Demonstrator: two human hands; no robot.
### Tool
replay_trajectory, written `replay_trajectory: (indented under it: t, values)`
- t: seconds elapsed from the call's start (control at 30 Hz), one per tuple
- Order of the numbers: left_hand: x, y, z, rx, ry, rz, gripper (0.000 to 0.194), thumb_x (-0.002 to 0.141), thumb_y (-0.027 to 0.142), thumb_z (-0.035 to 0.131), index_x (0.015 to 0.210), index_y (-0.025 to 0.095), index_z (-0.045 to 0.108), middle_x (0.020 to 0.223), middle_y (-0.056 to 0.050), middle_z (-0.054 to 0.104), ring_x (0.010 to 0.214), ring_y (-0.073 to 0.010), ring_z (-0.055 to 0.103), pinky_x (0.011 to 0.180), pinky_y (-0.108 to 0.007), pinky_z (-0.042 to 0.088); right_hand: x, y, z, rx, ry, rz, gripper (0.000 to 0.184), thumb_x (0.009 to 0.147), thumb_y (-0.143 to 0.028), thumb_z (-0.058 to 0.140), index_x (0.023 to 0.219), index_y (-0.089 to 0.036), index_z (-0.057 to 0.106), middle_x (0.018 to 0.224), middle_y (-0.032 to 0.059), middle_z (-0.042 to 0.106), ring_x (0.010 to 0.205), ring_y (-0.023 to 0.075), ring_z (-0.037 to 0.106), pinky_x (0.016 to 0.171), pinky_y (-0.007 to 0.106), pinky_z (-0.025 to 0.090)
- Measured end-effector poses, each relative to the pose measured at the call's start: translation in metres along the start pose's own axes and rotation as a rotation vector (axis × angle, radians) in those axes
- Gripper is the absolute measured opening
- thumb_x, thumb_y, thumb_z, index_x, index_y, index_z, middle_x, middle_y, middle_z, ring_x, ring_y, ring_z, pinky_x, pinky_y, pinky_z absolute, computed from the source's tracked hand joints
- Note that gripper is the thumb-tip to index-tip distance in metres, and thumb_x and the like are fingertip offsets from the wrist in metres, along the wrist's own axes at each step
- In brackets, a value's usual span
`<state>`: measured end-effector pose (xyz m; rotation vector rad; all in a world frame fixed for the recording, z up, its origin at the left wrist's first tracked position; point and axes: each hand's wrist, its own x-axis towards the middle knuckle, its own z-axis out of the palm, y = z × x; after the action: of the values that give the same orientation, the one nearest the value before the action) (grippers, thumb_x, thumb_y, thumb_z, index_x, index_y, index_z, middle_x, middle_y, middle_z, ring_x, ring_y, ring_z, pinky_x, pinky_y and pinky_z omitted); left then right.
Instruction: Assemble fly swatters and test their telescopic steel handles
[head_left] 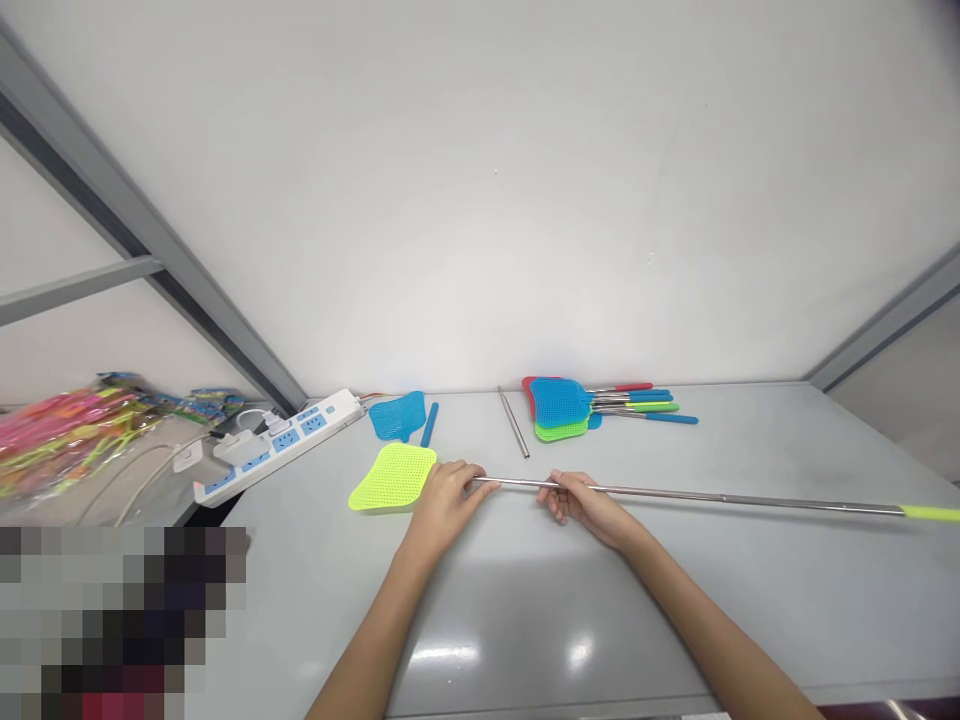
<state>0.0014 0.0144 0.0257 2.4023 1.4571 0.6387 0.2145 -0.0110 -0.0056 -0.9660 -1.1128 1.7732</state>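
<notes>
A fly swatter with a yellow-green mesh head (393, 478) and a long, extended telescopic metal rod lies across in front of me. My left hand (452, 497) is closed round the rod just beside the head. Farther along the rod, my right hand (574, 497) pinches it between thumb and fingers. The rod runs on to the right and ends in a yellow-green grip (930, 513) at the frame's edge. Behind my left hand lie a loose blue swatter head (398, 415) and a blue handle grip (430, 425). A bare metal rod (514, 423) rests behind the gap between my hands.
Stacked swatters (561, 402) with red, blue and green parts lie at the back of the grey table (750, 600), against the wall. A white power strip (281, 445) with plugs and cables sits left. Bagged colourful items (67, 430) lie beyond the frame post; the lower left corner is pixelated.
</notes>
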Motion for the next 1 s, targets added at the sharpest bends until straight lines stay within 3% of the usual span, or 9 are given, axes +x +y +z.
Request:
replay_trajectory:
  t: [0.23, 0.6, 1.0]
  values:
    - [-0.002, 0.005, 0.004, -0.004, -0.055, 0.008, 0.037, 0.079, 0.046, 0.033, 0.074, 0.019, 0.058, 0.064, -0.001, 0.054, 0.063, -0.0139, 0.048, 0.062, -0.027, 0.031, 0.000, 0.000, 0.000, -0.044, -0.019, -0.007, 0.043, 0.078, -0.046, 0.038, 0.073, -0.009, 0.060, 0.053, 0.0014, 0.045, 0.048, 0.0094, 0.041, 0.044, 0.022, 0.032]
    - [-0.005, 0.007, 0.006, 0.114, -0.026, 0.094, 0.034, 0.081, 0.042, 0.031, 0.074, 0.020, 0.056, 0.069, 0.000, 0.055, 0.064, -0.0126, 0.048, 0.061, -0.025, 0.029, -0.003, -0.001, -0.002, -0.113, -0.105, 0.029, 0.044, 0.080, -0.045, 0.034, 0.078, -0.009, 0.059, 0.057, 0.0035, 0.048, 0.052, 0.0110, 0.046, 0.042, 0.021, 0.033]
    - [-0.015, 0.023, 0.021, 0.192, -0.050, 0.185, 0.030, 0.085, 0.033, 0.027, 0.080, 0.022, 0.055, 0.066, -0.001, 0.055, 0.062, -0.0125, 0.049, 0.056, -0.026, 0.029, -0.007, -0.001, -0.005, -0.191, -0.159, 0.002, 0.048, 0.083, -0.041, 0.026, 0.073, -0.009, 0.060, 0.063, 0.0066, 0.054, 0.056, 0.0123, 0.049, 0.051, 0.025, 0.038]
